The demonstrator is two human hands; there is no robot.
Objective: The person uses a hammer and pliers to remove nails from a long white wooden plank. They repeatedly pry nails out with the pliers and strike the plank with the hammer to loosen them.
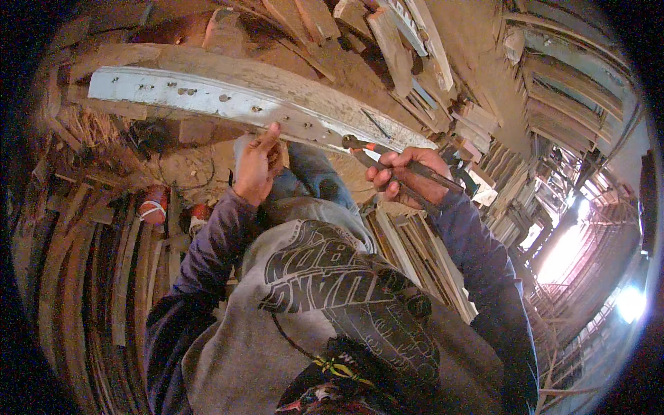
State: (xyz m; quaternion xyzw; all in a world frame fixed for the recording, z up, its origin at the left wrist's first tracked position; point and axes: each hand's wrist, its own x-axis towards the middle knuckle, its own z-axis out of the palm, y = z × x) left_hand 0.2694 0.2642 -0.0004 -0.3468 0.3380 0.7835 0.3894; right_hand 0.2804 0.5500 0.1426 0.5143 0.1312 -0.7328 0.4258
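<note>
White board (238,104) dotted with dark holes; dark pincers (362,155) marked with orange; grey shirt (294,342) with pale-lined black print; purplish-blue sleeves (477,242).

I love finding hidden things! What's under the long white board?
Past the near edge of the white board, you can see blue jeans and sandy ground. Straight underneath is covered, so I can't tell what's there.

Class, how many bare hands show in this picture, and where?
2: the left hand at the near edge of the white-painted board, the right hand gripping the pincers.
</note>
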